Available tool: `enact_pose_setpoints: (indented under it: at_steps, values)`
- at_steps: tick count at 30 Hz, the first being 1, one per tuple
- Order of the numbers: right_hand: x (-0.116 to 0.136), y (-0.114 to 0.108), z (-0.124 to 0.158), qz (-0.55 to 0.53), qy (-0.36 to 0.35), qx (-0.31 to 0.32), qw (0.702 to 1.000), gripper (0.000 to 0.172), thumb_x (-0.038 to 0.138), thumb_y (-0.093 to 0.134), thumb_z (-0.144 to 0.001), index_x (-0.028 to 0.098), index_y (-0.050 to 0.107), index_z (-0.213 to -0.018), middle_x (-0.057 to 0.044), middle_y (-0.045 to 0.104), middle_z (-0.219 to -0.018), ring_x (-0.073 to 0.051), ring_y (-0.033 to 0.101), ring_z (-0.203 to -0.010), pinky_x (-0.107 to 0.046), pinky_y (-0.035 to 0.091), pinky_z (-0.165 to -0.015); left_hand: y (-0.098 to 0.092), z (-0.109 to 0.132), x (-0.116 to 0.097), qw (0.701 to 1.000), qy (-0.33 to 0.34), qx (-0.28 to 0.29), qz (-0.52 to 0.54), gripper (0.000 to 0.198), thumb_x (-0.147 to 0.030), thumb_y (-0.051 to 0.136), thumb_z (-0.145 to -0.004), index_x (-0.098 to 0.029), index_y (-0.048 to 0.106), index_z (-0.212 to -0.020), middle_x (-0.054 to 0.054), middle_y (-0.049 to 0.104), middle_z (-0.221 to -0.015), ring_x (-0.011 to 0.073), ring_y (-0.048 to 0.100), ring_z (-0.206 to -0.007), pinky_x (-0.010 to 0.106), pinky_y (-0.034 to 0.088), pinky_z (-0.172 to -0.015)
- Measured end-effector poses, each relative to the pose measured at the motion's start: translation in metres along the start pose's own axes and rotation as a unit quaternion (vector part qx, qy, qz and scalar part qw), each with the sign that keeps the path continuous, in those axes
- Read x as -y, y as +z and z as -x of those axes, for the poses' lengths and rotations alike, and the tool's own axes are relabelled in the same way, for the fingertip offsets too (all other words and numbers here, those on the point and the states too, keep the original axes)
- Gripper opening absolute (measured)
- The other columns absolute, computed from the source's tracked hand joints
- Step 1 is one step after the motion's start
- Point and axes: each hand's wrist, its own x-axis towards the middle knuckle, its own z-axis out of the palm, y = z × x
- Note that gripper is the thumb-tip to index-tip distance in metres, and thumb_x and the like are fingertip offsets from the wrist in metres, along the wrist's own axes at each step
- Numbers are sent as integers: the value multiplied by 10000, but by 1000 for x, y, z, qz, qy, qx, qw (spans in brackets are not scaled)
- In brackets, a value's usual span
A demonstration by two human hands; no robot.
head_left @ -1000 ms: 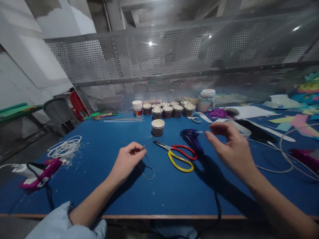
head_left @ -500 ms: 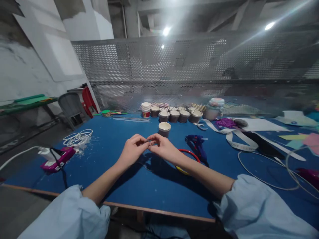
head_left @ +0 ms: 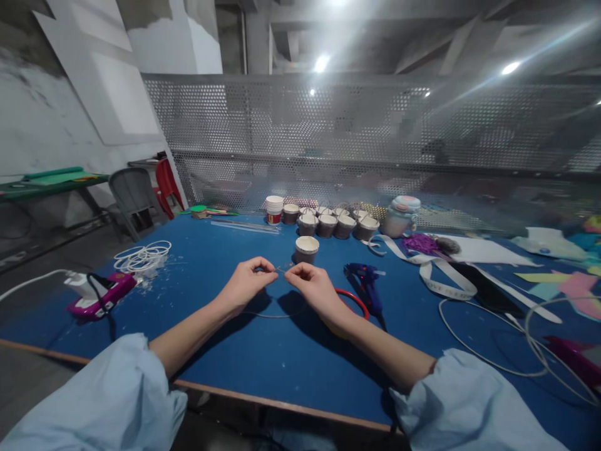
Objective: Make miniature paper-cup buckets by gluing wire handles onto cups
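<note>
Just nearer the person than the lone brown cup with the pale rim (head_left: 307, 252), the two hands meet almost tip to tip. The left hand (head_left: 251, 279), on the cup's near left, has thumb and forefinger pinched together on a thin grey strand (head_left: 275, 316), whether wire or cord I cannot tell. The right hand (head_left: 313, 285), directly on the near side of the cup, pinches the same strand, its thumb and fingertips closed. A short bit of it shows between the fingertips, and a slack curve hangs or lies on the person's side of the cup, beneath the hands

To the cup's near right, a red handle loop (head_left: 357, 302) pokes out from under the right forearm; farther right of the cup lies a blue glue gun (head_left: 369, 288). Behind the cup sits a cluster of similar brown cups with thin handles (head_left: 326, 225), with a stack of paper cups (head_left: 274, 210) to its rear left and a lidded jar (head_left: 400, 216) to its rear right
</note>
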Motion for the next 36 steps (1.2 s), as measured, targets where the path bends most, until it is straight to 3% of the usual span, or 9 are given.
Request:
enact_pose_setpoints:
  at_steps: [8,15,19,27,36]
  values:
    - [-14,4,2,-16,24,-36,999,262,429,658,-712,185,592,-642,46,473,-521,-110,392,-513,-241,308,-479,-2,-3,3,997,49,15,-59,221,-374,640,-721,-173,583,-648,-57,468,-463,92,381,-436,216,302,-453]
    - [-18,6,4,-11,39,-45,998,257,427,671,-705,186,607,-644,37,489,-527,-116,410,-522,-240,312,-472,-10,-4,8,986,122,28,-110,207,-351,601,-772,-183,665,-671,8,588,-695,150,509,-674,260,391,-659]
    - [-19,8,6,-10,43,-46,998,251,424,671,-712,186,611,-654,30,511,-549,-117,419,-529,-243,321,-481,-12,-2,14,979,146,49,-136,249,-348,530,-844,-186,666,-712,12,592,-721,155,531,-703,264,391,-690]
    - [-16,10,10,-7,38,-48,998,254,416,677,-725,181,607,-659,21,541,-600,-115,416,-553,-247,331,-514,-12,4,20,987,98,29,-121,145,-315,621,-776,-172,619,-803,-39,535,-636,115,454,-590,227,340,-573]
    - [-9,12,13,-15,28,-54,998,248,404,675,-733,170,616,-671,27,538,-598,-106,408,-547,-247,337,-531,-14,7,14,981,126,50,-140,215,-346,524,-864,-173,592,-757,-22,555,-680,124,473,-648,238,355,-619]
